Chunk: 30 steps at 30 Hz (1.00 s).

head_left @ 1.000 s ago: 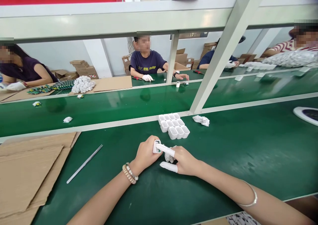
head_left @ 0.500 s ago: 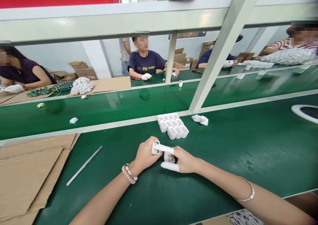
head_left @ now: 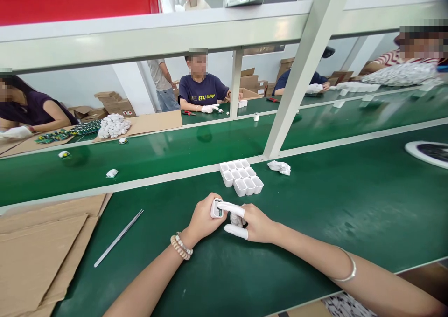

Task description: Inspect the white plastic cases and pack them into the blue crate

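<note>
My left hand (head_left: 201, 220) is wrapped around a small white plastic housing (head_left: 214, 212), its open end facing up and toward the right. A bit of green, like a circuit board, shows inside that opening. White finger cots cover fingers of my right hand (head_left: 258, 223). Its index finger reaches into the mouth of the housing, while the thumb stays apart below and the other fingers curl behind. Just beyond my hands stand several empty white housings (head_left: 241, 177) grouped in rows. To their right lies a crumpled white bundle (head_left: 279, 168). Metal tweezers (head_left: 119, 237) rest left of my left hand.
Cardboard sheets (head_left: 42, 256) cover the left of the green table. A slanted metal post (head_left: 297, 88) rises beyond the housings. Behind it runs a green conveyor belt (head_left: 168, 144) carrying small white parts, with co-workers seated across. A white-rimmed round object (head_left: 413, 150) lies at right.
The view has shifted slightly. White parts on the belt have moved a little to the right. My right index finger remains at the housing's opening, and my left hand keeps its hold.
</note>
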Available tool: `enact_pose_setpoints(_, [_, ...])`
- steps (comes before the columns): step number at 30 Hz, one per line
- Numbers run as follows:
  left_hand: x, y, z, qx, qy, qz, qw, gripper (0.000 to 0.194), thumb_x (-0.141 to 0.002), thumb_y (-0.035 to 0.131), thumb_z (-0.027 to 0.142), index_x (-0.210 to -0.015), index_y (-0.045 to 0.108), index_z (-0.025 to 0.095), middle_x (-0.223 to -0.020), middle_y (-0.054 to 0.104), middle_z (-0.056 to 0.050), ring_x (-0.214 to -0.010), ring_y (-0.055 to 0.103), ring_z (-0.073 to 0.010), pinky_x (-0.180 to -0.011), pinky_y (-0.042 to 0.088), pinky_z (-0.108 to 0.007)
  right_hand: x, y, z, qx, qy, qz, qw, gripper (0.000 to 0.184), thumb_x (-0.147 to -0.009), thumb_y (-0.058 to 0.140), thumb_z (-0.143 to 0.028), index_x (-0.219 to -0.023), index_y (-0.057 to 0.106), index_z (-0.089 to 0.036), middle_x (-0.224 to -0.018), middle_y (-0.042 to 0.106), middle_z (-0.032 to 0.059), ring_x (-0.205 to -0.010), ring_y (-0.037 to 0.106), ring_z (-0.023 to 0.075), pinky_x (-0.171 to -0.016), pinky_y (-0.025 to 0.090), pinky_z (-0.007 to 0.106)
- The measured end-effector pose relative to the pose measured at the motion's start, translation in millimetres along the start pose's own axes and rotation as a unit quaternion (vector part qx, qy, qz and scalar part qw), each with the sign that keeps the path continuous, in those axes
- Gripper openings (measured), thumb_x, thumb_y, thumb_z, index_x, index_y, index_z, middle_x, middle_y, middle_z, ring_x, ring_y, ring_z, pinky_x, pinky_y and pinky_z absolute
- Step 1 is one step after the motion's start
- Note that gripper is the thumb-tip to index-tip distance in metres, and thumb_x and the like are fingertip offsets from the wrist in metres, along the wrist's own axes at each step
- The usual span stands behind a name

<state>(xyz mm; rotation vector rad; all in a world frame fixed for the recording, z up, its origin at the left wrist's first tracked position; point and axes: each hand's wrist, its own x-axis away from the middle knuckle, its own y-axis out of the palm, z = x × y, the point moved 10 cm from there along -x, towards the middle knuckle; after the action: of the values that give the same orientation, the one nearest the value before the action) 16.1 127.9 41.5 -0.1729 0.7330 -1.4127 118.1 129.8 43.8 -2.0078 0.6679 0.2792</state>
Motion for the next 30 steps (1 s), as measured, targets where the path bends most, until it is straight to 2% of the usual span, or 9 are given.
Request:
enact_pose_setpoints(9, [0.4,1.7,0.0,-0.022,0.003,-0.011,1.0,0.013,-0.077,0.057,0.019,-0.088,0.049,0.022,-0.077,0.059,0.003,-0.064,0.054,-0.0122,-0.06,0.04,-0.023,-0.4,2.7,-3.5,0.013,-0.005,-0.024,1.0,0.05,-0.095,0.05,-0.05,-0.132,0.053,-0.017,-0.064,0.062,-0.0013,-0.051,0.052,0.0123,-0.054,0.041,0.025])
enact_pose_setpoints(16, [-0.4,4.9,-0.6,-0.05,0.006,-0.03,0.998,0.016,-0.073,0.057,0.017,-0.086,0.051,0.022,-0.073,0.059,0.003,-0.062,0.053,-0.0131,-0.059,0.039,-0.024,-0.9,3.9,-2.0,0.018,0.016,-0.036,0.999,0.048,-0.094,0.051,-0.051,-0.129,0.056,-0.018,-0.065,0.061,-0.0009,-0.052,0.052,0.0125,-0.054,0.04,0.025])
enact_pose_setpoints(30, [-0.7,3.6,-5.2,-0.068,0.0,-0.028,0.997,0.017,-0.07,0.056,0.014,-0.085,0.05,0.022,-0.073,0.059,0.003,-0.064,0.053,-0.0135,-0.06,0.039,-0.024,-0.5,9.2,0.5,0.005,0.037,-0.067,0.997,0.048,-0.093,0.052,-0.049,-0.13,0.055,-0.018,-0.068,0.062,-0.0009,-0.054,0.053,0.0122,-0.056,0.042,0.024])
